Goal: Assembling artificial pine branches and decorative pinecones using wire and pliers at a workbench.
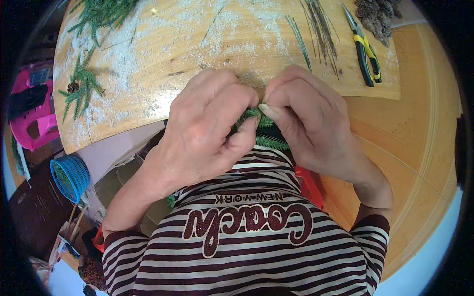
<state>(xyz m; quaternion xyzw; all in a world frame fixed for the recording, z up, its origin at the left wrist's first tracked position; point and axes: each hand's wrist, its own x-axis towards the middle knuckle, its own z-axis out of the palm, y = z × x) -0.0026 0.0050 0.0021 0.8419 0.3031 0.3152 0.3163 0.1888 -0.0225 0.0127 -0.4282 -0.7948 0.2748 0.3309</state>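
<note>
Close to my chest, just off the table's near edge, both hands meet over a green artificial pine sprig (270, 142). My left hand (205, 126) is closed, its thumb and curled fingers pinching the sprig. Touching it at the fingertips, my right hand (318, 118) is also closed, thumb against forefinger at the sprig's upper end. Whatever sits in that right-hand pinch is too small and covered to make out. Much of the sprig is hidden behind the fingers, with needles showing below and between the hands.
White flakes are scattered over the wooden table (163, 59). Pine branches (106, 17) and a sprig with a small cone (81, 84) lie left. Thin wires (323, 34), yellow-black pliers (364, 52) and pine cones (379, 17) lie right. A blue basket (70, 177) stands lower left, near a pink chair (34, 116).
</note>
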